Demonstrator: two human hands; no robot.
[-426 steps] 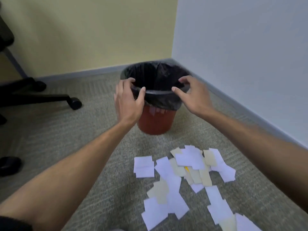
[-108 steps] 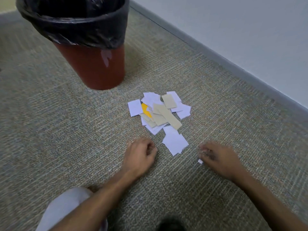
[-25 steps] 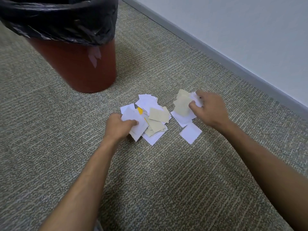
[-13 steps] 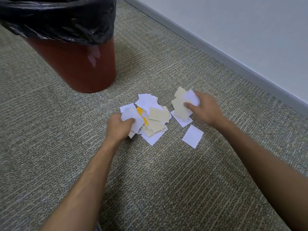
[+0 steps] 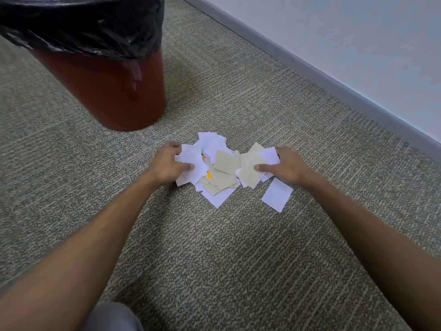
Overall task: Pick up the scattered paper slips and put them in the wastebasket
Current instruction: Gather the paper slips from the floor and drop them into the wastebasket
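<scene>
Both hands, left (image 5: 167,164) and right (image 5: 287,167), grip white and tan paper slips (image 5: 224,163) on speckled carpet floor (image 5: 238,247), one white slip (image 5: 276,194) lying loose beside, red black-lined wastebasket (image 5: 107,91) just behind.

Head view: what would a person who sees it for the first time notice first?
First, the pile of paper slips on the carpet, with the left hand and the right hand gripping slips at its two sides. One white slip lies apart, below the right hand. The red wastebasket with its black liner stands at upper left.
</scene>
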